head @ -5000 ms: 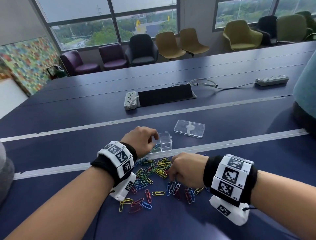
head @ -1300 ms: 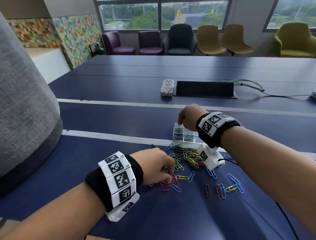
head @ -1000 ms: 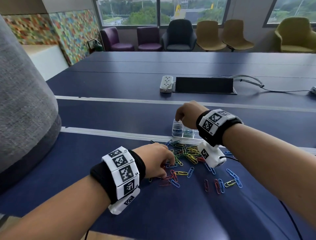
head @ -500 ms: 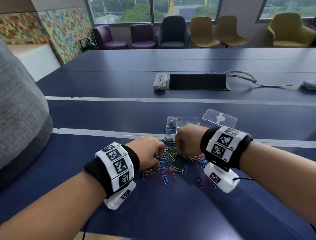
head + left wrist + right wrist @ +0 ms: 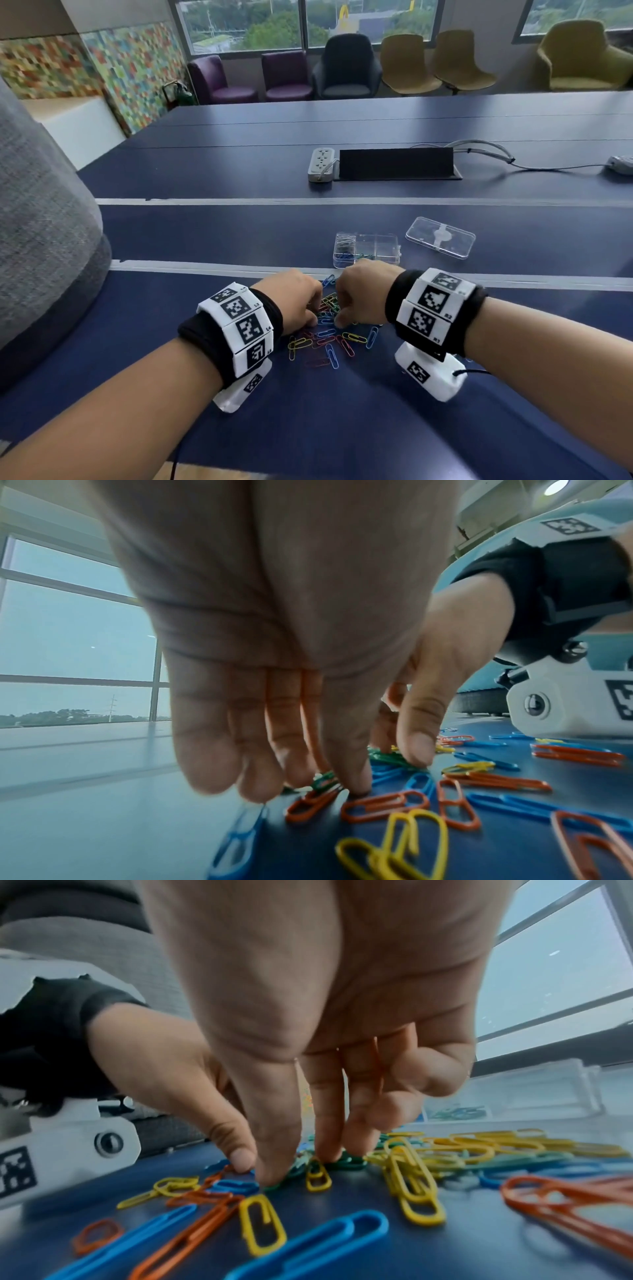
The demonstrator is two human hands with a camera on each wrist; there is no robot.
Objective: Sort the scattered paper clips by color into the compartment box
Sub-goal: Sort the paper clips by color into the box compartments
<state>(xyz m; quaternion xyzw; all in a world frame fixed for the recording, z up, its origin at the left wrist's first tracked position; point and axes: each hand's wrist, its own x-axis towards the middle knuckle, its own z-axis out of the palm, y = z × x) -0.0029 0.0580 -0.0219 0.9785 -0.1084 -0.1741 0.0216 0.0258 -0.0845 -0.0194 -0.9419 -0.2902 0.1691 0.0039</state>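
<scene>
A heap of blue, orange, yellow and green paper clips [image 5: 329, 337] lies on the dark blue table. Both hands are down in it, side by side. My left hand [image 5: 310, 308] points its fingers down, and thumb and forefinger pinch a green clip [image 5: 323, 780] off the surface. My right hand [image 5: 342, 310] does the same just beside it: its thumb and forefinger [image 5: 325, 1150] close on a green clip [image 5: 346, 1161]. The clear compartment box [image 5: 366, 250] stands just beyond the hands, with clips in its left compartments.
The box's clear lid [image 5: 440, 237] lies to the right of the box. Farther back are a white power strip [image 5: 320, 164], a black cable hatch [image 5: 397, 163] and a cable. A grey padded shape [image 5: 41, 240] bulges in at the left.
My right hand has come back from over the box down into the heap, next to the left hand. The left hand has stayed in the heap, working its fingers.
</scene>
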